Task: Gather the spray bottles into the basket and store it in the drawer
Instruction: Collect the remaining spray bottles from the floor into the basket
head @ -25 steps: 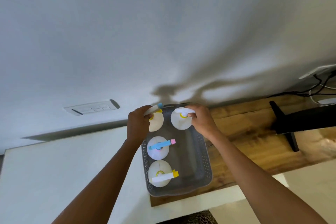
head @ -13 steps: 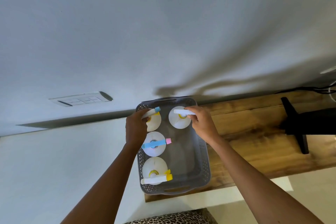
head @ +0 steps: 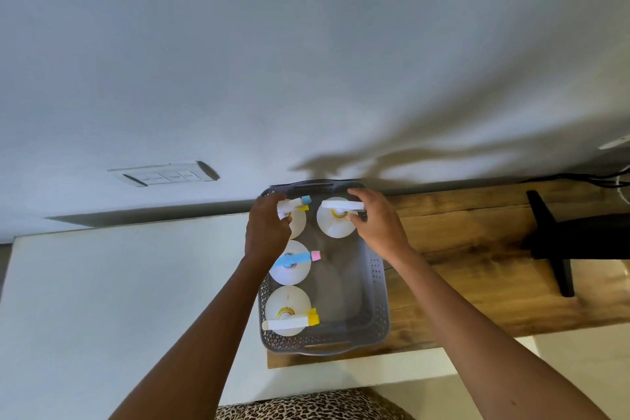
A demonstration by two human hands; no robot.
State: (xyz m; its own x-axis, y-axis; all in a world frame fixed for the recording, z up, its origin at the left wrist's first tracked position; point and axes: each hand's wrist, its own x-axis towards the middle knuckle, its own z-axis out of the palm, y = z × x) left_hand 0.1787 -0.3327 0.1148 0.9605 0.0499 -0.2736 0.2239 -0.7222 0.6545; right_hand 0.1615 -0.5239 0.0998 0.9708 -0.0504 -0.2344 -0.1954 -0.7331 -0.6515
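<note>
Both hands are closed on spray bottles at the basket's (head: 376,286) far end — left hand (head: 267,232) on one, right hand (head: 376,223) on another. Next, let go and lift the basket.

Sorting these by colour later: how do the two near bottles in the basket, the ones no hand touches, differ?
The middle bottle has a blue sprayer with a pink nozzle; the nearest bottle has a white sprayer with a yellow nozzle. The middle bottle's sprayer tilts up to the right; the nearest's lies almost level. Both are white, upright, along the basket's left side.
</note>
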